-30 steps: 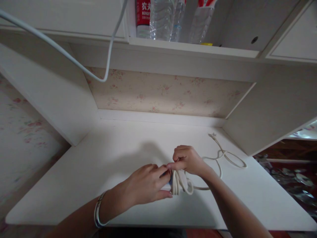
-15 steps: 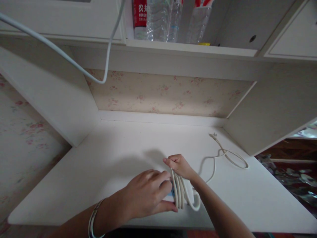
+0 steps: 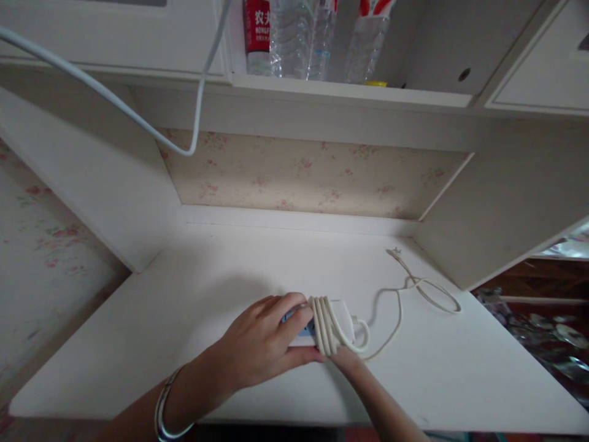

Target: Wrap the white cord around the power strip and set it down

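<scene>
My left hand [image 3: 269, 334] grips a white power strip [image 3: 343, 316] with a blue socket face, held above the desk. Its thumb lies along the near edge and its fingers curl over the far side. Several turns of cream power cord [image 3: 324, 325] are wound around the strip, just right of my fingertips. A short loop of the cord bulges at the strip's right end. My right hand [image 3: 346, 358] reaches under the near side of the strip, beside the wound turns. Its fingers are hidden beneath, so their grip does not show.
The cord's loose length trails over the white desk [image 3: 207, 264] to a plug [image 3: 394, 252] at the back right. Plastic bottles [image 3: 292, 40] stand on the shelf above. A white cable [image 3: 138, 120] hangs at the upper left. Side panels flank the desk.
My right hand, which was pinching the cord above the strip's far side, has swung down to its near side and underneath. The strip and my left hand have risen slightly in view.
</scene>
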`<state>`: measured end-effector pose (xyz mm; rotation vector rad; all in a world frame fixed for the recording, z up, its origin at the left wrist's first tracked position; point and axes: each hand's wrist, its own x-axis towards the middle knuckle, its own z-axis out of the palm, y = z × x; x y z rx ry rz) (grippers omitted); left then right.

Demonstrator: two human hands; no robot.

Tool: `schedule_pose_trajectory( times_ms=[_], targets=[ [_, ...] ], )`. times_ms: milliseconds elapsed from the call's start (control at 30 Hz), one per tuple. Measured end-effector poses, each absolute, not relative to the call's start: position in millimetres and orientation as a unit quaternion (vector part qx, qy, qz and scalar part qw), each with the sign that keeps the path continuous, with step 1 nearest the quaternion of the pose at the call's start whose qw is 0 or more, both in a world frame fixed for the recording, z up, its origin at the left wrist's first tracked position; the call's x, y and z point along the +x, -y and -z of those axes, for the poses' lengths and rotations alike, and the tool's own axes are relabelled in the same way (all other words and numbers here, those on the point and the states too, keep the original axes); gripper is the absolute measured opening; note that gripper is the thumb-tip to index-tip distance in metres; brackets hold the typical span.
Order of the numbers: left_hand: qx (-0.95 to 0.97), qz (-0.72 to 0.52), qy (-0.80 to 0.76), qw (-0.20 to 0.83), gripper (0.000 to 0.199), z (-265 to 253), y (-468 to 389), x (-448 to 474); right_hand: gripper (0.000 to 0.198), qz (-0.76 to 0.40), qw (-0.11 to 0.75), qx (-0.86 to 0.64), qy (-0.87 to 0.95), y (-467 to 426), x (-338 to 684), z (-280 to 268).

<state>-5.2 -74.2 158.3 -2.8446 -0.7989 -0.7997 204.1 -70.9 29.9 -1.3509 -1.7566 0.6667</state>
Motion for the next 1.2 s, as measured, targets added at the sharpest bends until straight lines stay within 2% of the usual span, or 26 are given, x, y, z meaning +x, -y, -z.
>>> schedule_pose_trajectory(
  times_ms=[100,200,300,400,600,767,867,1200],
  targets=[
    [-0.920,0.249,0.295,0.064,0.048,-152.0,64.0,-3.4,0.046,-0.168,0.384,-0.573,0.704,82.6,193.4,-25.6],
    [-0.904,0.228,0.351,0.090,0.045,-143.6,52.2,-0.3,0.040,-0.092,0.302,-0.600,0.735,97.1,183.1,-33.1],
    [-0.895,0.198,0.385,0.112,0.042,-136.1,44.9,6.0,0.027,-0.013,0.235,-0.576,0.783,108.2,179.3,-49.2],
    [-0.897,0.163,0.389,0.130,0.040,-129.7,43.2,13.4,0.020,0.061,0.203,-0.539,0.816,110.9,185.1,-69.2],
    [-0.924,0.108,0.351,0.108,0.023,-121.2,46.6,17.1,0.019,0.143,0.157,-0.475,0.854,105.7,208.9,-107.3],
    [-0.937,0.080,0.331,0.079,0.026,-118.5,53.0,14.1,0.025,0.117,0.130,-0.435,0.883,95.1,218.4,-131.3],
    [-0.952,0.063,0.296,0.053,0.025,-115.0,57.0,14.1,0.030,0.061,0.138,-0.396,0.906,82.4,225.1,-145.7],
    [-0.974,0.082,0.208,-0.021,0.023,-135.4,75.8,14.8,0.040,-0.234,0.272,-0.344,0.868,41.4,234.2,-156.0]
  ],
)
